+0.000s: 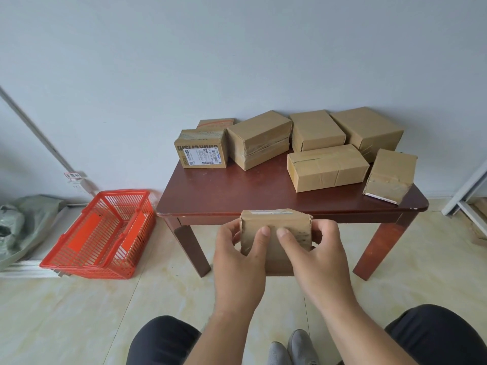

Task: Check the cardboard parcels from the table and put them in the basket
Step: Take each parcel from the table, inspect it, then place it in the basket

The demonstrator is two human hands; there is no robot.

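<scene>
Small parcel (275,233) gripped in both hands, off the worktop's (237,196) near edge
Left hand (238,255) and right hand (316,255) clamped round its sides; basket (126,259) down-left on floor, nearer the left hand

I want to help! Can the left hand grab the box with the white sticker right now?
Probably not yet: the left hand and right hand both grip a small parcel. The labelled box sits unblocked at the table's far left corner.

Dark red-brown wooden counter (224,191) against wall. Seven cardboard parcels (326,167) along its back and right. Orange basket (100,233) on tiled floor (79,312), left.
</scene>
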